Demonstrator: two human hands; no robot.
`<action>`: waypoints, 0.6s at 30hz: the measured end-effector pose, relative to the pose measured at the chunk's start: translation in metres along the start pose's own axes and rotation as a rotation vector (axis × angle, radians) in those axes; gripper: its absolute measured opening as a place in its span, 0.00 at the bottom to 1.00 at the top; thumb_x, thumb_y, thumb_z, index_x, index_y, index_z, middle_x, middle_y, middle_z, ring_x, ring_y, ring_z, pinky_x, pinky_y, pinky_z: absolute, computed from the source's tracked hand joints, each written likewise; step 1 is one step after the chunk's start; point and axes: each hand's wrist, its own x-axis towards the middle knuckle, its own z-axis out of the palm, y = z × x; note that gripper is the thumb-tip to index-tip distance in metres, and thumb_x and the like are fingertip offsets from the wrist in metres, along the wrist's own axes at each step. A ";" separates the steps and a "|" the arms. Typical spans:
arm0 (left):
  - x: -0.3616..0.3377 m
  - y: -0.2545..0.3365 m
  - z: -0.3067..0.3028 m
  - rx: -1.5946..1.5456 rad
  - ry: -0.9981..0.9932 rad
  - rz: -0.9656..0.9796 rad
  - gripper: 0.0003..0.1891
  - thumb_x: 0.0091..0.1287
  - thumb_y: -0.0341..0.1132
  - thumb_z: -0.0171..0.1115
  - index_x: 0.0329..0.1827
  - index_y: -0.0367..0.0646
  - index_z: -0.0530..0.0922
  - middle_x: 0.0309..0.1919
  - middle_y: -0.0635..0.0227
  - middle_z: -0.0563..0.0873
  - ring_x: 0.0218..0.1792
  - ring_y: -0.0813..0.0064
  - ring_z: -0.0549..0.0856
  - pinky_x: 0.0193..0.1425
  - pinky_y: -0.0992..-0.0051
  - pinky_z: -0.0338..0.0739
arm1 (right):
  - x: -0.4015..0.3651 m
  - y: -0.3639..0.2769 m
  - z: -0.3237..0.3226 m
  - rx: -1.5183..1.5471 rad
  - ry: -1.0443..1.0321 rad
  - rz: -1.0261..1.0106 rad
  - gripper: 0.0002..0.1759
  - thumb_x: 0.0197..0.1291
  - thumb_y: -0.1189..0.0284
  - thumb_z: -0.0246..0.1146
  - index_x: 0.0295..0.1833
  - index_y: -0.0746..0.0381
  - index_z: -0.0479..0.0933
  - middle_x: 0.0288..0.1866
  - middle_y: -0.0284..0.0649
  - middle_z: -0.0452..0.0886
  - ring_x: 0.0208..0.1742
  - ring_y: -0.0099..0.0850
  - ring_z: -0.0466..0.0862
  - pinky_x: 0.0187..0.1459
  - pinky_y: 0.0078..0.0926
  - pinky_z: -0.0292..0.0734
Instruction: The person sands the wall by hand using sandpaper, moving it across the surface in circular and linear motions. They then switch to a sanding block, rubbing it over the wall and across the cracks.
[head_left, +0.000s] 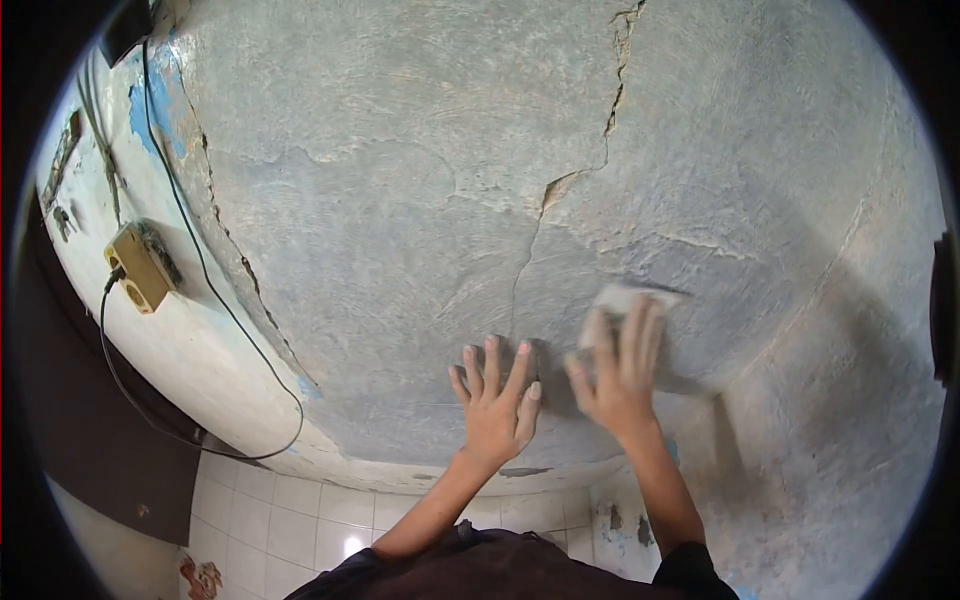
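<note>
My left hand lies flat with fingers spread against a rough grey plastered wall. My right hand, slightly blurred, presses a pale sheet that looks like sandpaper against the same wall, to the right of my left hand. The sheet's top shows above the fingers, with a dark edge at its right; the rest is hidden under the hand. A jagged crack runs down the plaster above and between my hands.
At the left, a yellowish socket block with a plug hangs on the wall. A black cable loops down from it. Another crack runs beside the cable. White floor tiles lie below, and a wall corner stands at right.
</note>
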 end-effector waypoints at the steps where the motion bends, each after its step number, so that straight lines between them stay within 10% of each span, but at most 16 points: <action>1: 0.001 -0.006 -0.007 0.005 0.006 0.000 0.29 0.74 0.42 0.49 0.77 0.45 0.64 0.80 0.42 0.47 0.79 0.36 0.38 0.74 0.36 0.26 | -0.002 -0.013 0.001 0.028 -0.094 -0.078 0.38 0.69 0.52 0.56 0.78 0.62 0.60 0.81 0.65 0.45 0.79 0.68 0.47 0.72 0.70 0.46; 9: 0.003 -0.021 -0.025 -0.023 0.003 -0.043 0.28 0.76 0.43 0.47 0.78 0.48 0.63 0.80 0.41 0.45 0.79 0.35 0.35 0.74 0.36 0.24 | 0.078 -0.004 -0.013 -0.041 0.157 0.000 0.37 0.70 0.50 0.54 0.78 0.56 0.61 0.80 0.59 0.54 0.80 0.57 0.54 0.75 0.63 0.47; 15: -0.001 -0.018 -0.012 -0.021 0.048 -0.082 0.28 0.77 0.44 0.46 0.78 0.50 0.63 0.80 0.43 0.43 0.79 0.36 0.32 0.73 0.35 0.22 | 0.062 -0.027 -0.010 0.096 -0.204 -0.396 0.36 0.70 0.50 0.52 0.78 0.55 0.60 0.81 0.49 0.55 0.81 0.48 0.55 0.76 0.60 0.46; 18: -0.004 -0.018 -0.009 0.015 0.052 -0.088 0.28 0.77 0.44 0.46 0.79 0.50 0.62 0.80 0.43 0.41 0.78 0.35 0.31 0.73 0.35 0.22 | 0.090 -0.003 -0.031 -0.053 -0.050 -0.204 0.36 0.70 0.49 0.52 0.77 0.55 0.62 0.80 0.49 0.58 0.80 0.48 0.57 0.77 0.59 0.47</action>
